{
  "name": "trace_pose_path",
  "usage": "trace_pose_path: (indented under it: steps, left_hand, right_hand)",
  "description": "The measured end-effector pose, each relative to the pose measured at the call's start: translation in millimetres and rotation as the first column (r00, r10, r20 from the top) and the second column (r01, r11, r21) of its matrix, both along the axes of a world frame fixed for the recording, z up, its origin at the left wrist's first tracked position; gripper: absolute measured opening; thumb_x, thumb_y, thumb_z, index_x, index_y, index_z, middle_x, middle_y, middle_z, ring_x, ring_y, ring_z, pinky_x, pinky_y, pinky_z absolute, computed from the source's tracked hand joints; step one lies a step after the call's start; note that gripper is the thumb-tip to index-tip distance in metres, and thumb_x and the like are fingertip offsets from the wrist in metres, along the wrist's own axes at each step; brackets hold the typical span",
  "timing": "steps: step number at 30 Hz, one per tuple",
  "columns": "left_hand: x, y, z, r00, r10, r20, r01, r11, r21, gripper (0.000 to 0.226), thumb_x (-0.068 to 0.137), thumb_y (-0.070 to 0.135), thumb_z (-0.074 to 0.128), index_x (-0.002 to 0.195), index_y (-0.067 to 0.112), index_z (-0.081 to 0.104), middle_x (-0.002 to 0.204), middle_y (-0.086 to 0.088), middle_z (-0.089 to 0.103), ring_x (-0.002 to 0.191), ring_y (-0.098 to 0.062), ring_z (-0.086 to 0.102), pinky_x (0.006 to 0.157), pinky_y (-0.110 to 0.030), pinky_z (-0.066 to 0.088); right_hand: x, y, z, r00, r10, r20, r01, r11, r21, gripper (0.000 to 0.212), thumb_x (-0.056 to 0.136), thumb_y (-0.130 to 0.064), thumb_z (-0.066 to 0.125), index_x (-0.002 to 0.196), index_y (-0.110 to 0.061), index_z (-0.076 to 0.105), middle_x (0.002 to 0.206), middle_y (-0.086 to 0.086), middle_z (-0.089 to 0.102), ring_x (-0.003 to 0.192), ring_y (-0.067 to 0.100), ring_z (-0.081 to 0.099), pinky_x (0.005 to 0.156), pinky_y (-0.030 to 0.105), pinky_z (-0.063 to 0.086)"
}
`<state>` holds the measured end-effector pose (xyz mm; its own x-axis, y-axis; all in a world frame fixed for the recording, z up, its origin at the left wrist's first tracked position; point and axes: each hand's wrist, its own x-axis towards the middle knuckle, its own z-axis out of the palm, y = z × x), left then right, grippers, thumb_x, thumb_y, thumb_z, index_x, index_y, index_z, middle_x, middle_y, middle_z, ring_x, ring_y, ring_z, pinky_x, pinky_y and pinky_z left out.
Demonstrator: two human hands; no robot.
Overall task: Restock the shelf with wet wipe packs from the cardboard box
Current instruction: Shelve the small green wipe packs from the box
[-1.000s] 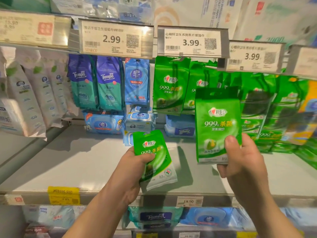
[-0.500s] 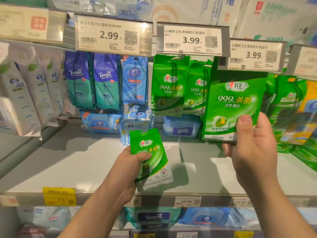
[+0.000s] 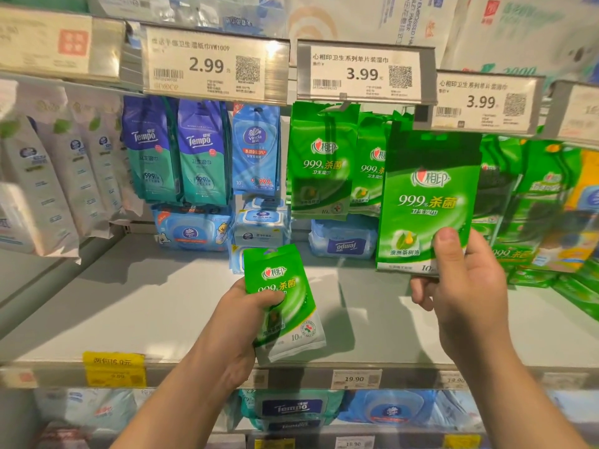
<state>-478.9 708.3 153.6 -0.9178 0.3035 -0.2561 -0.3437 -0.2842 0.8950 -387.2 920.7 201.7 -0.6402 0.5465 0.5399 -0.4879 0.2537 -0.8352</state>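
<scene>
packs like these look light and soft, with a slick film skin that bends under the fingers, so a pinch near the stiffer sealed edge seems the safest hold; the hang-hole strip at the top should stay free for the peg. right hand (image 3: 466, 290) pinches the lower corner of a green wet wipe pack (image 3: 428, 196), thumb on the front and fingers curled behind, and holds it upright in front of the hanging green packs (image 3: 319, 160) under the 3.99 price tag (image 3: 358, 72). its top strip sits just below the tag rail, near the pegs, though the peg itself is hidden. left hand (image 3: 246, 315) grips a second green pack (image 3: 285, 303), tilted, low over the grey shelf board (image 3: 129, 306), thumb across its face. the cardboard box is not in view.

compared with half a second ago, the right-hand pack is a little lower and further left, now overlapping the second hanging pack rather than sitting up against the right-hand tag. a second ago it was lower again, down near the shelf. the left hand and its pack have barely shifted in that time.
</scene>
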Motion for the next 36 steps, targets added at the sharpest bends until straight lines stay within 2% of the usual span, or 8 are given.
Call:
trace_pose_path:
  steps: [2, 3, 5, 7, 13, 18, 25, 36]
  left_hand:
    - [-1, -1, -2, 1.0, 0.01, 0.003, -0.01, 1.0, 0.0, 0.028, 0.093, -0.003, 0.061, 0.119, 0.009, 0.064, 0.099, -0.015, 0.079, 0.077, -0.029, 0.077, 0.06, -0.033, 0.058]
    - [-1, -2, -3, 1.0, 0.015, 0.006, -0.015, 1.0, 0.001, 0.028, 0.093, -0.003, 0.061, 0.119, 0.009, 0.064, 0.099, -0.015, 0.079, 0.077, -0.029, 0.077, 0.061, -0.033, 0.057]
    - [-1, -3, -4, 1.0, 0.021, 0.009, -0.021, 1.0, 0.002, 0.028, 0.093, -0.003, 0.061, 0.118, 0.009, 0.064, 0.098, -0.015, 0.079, 0.077, -0.029, 0.077, 0.059, -0.033, 0.057]
    - [-2, -4, -4, 1.0, 0.025, 0.011, -0.025, 1.0, 0.001, 0.028, 0.093, -0.002, 0.061, 0.118, 0.01, 0.064, 0.098, -0.015, 0.079, 0.077, -0.029, 0.077, 0.058, -0.033, 0.057]
    - [0, -10, -3, 0.999, 0.032, 0.019, -0.032, 0.999, 0.005, 0.027, 0.094, -0.001, 0.06, 0.118, 0.011, 0.063, 0.099, -0.016, 0.079, 0.082, -0.034, 0.077, 0.067, -0.041, 0.059]
    - [2, -12, 0, 1.0, 0.023, -0.008, -0.023, 1.0, 0.004, 0.027, 0.095, -0.001, 0.06, 0.118, 0.011, 0.064, 0.098, -0.013, 0.079, 0.078, -0.029, 0.078, 0.065, -0.036, 0.058]
    - [5, -13, 0, 1.0, 0.003, -0.024, -0.003, 1.0, -0.001, 0.029, 0.095, 0.001, 0.064, 0.121, 0.012, 0.064, 0.102, -0.011, 0.079, 0.086, -0.03, 0.078, 0.069, -0.038, 0.059]
    - [7, -15, -2, 0.999, -0.003, -0.053, 0.003, 1.0, -0.006, 0.029, 0.094, 0.0, 0.065, 0.12, 0.014, 0.065, 0.104, -0.012, 0.079, 0.096, -0.035, 0.076, 0.086, -0.046, 0.059]
  right_hand:
    - [-2, 1, -6, 1.0, 0.029, 0.008, -0.029, 0.999, -0.035, 0.076, 0.083, -0.069, 0.066, 0.096, 0.002, 0.042, 0.078, 0.033, 0.045, 0.044, 0.024, 0.044, 0.042, 0.029, 0.031]
    - [-3, 0, -7, 0.999, 0.034, 0.017, -0.033, 0.998, -0.055, 0.076, 0.08, -0.071, 0.066, 0.091, 0.0, 0.041, 0.071, 0.024, 0.045, 0.043, 0.023, 0.045, 0.043, 0.03, 0.03]
    - [-6, 1, -11, 0.998, 0.042, 0.041, -0.039, 0.995, -0.089, 0.052, 0.091, -0.056, 0.06, 0.082, -0.009, 0.039, 0.058, 0.006, 0.048, 0.042, 0.022, 0.045, 0.046, 0.031, 0.029]
    - [-10, 1, -15, 0.997, 0.046, 0.061, -0.039, 0.993, -0.107, 0.034, 0.102, -0.038, 0.053, 0.081, -0.015, 0.04, 0.057, 0.0, 0.053, 0.043, 0.022, 0.045, 0.046, 0.031, 0.03]
    - [-19, -4, -14, 0.995, 0.057, 0.083, -0.045, 0.989, -0.137, 0.03, 0.108, -0.03, 0.044, 0.083, -0.015, 0.041, 0.062, 0.004, 0.057, 0.045, 0.023, 0.047, 0.043, 0.031, 0.034]
    - [-34, -1, -9, 0.993, 0.044, 0.114, -0.031, 0.994, -0.109, 0.031, 0.109, -0.034, 0.044, 0.085, -0.015, 0.041, 0.062, 0.003, 0.057, 0.045, 0.022, 0.048, 0.044, 0.032, 0.036]
    - [-58, 5, -1, 0.987, 0.0, 0.162, 0.017, 0.994, -0.105, 0.032, 0.108, -0.038, 0.047, 0.085, -0.016, 0.043, 0.06, 0.001, 0.057, 0.046, 0.023, 0.051, 0.044, 0.03, 0.036]
    - [-69, 6, 6, 0.973, 0.016, 0.231, 0.043, 0.968, -0.247, 0.023, 0.108, -0.034, 0.05, 0.1, -0.012, 0.048, 0.073, 0.009, 0.059, 0.047, 0.018, 0.058, 0.04, 0.028, 0.047]
